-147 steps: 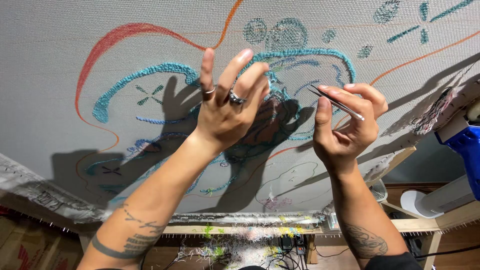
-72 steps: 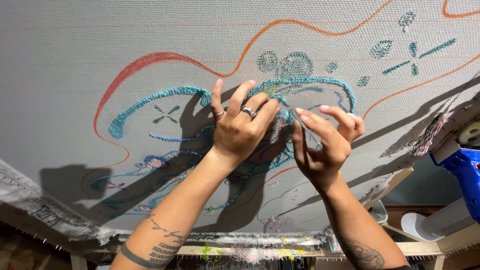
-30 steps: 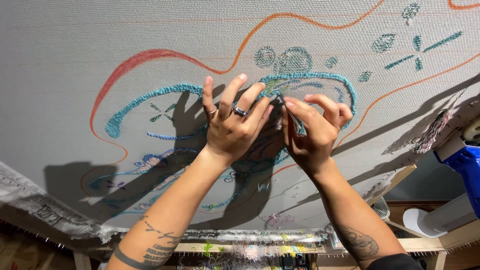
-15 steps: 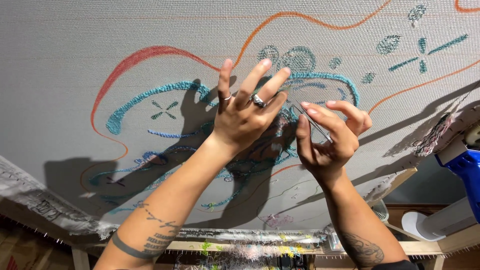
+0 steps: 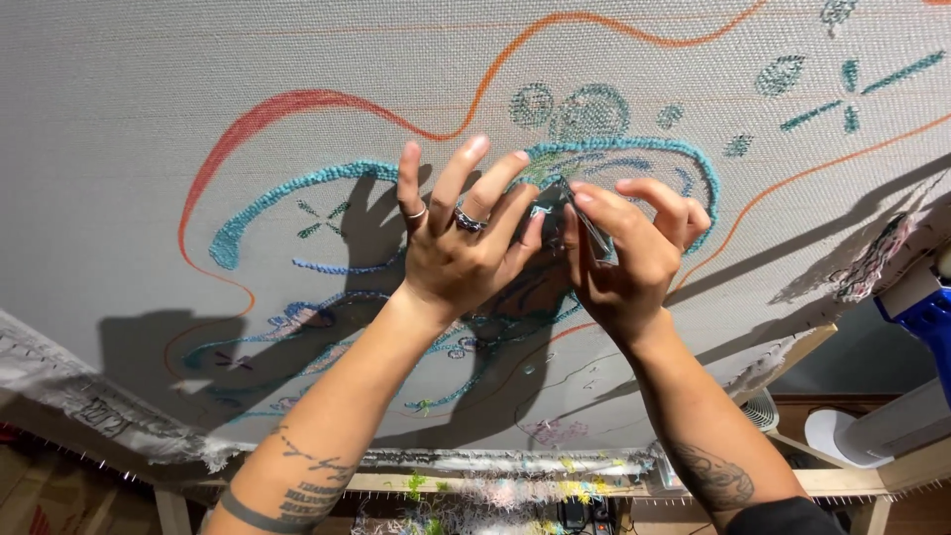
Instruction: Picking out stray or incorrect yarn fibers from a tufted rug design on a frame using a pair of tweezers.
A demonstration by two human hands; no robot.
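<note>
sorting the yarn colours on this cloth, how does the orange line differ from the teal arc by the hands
The orange line is thin, flat and wanders across the upper cloth, far from both hands. The teal arc is thicker, raised and loopy, and curls right behind the right hand and left hand. Both are stitched into the same grey backing cloth.

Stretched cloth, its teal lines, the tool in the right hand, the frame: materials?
Cloth: pale grey woven fabric, matte, with an open grid weave. Teal lines: looped yarn, fuzzy and raised. Tool in the right hand: likely metal, thin and glinting; probably tweezers or small snips, too small to tell. Frame: bare light wood with visible grain. Left hand wears shiny, metal-looking rings.
</note>
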